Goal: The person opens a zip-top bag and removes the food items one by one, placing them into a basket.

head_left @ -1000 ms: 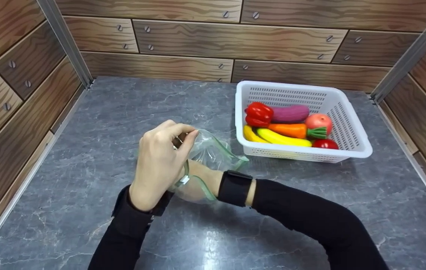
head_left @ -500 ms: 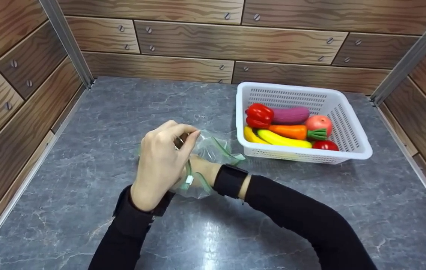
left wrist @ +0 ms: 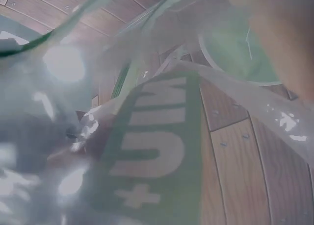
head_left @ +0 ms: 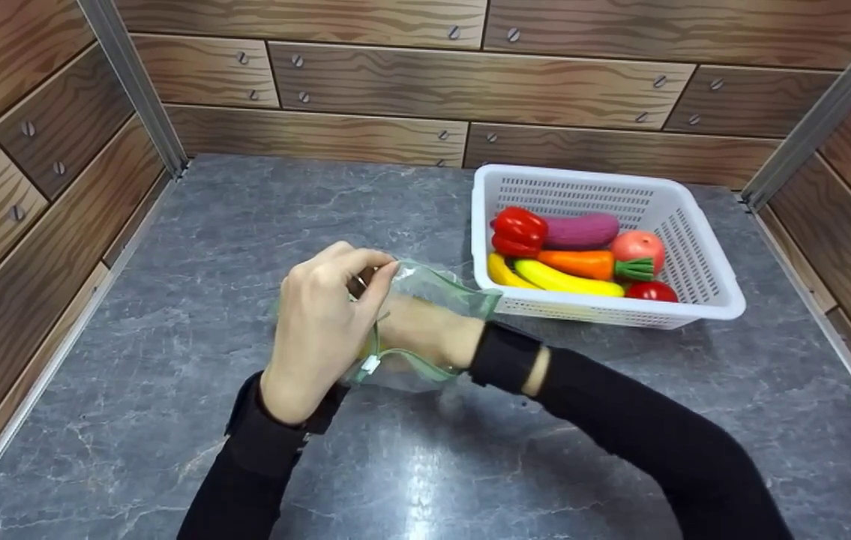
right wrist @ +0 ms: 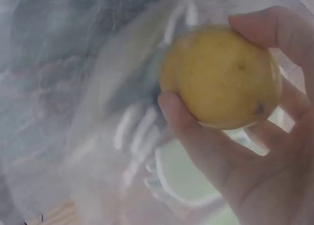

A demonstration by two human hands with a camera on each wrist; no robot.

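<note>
A clear zip bag [head_left: 449, 291] with green edges and a white slider [head_left: 370, 364] is spread at its mouth in the head view. My left hand [head_left: 320, 322] pinches the bag's rim between thumb and fingertips. Through the mouth reaches my right hand [head_left: 421, 326], in the bag up to near the wristband. In the right wrist view, my right hand [right wrist: 270, 181] grips a round yellow fruit [right wrist: 223, 78] with thumb and fingers around it. Green print with white letters on the bag [left wrist: 152, 146] fills much of the left wrist view. The left hand hides part of the bag.
A white perforated basket [head_left: 609, 307] stands to the right of the bag. It holds a red bell pepper [head_left: 519, 231], a purple eggplant [head_left: 582, 231], a carrot [head_left: 576, 262], bananas [head_left: 564, 279], and round red produce. Wood-patterned walls [head_left: 395, 82] enclose the grey table [head_left: 133, 360].
My right hand and forearm have shifted to the right over the last half second, after a small move left. The bag's mouth has spread wider. The left hand keeps its place.
</note>
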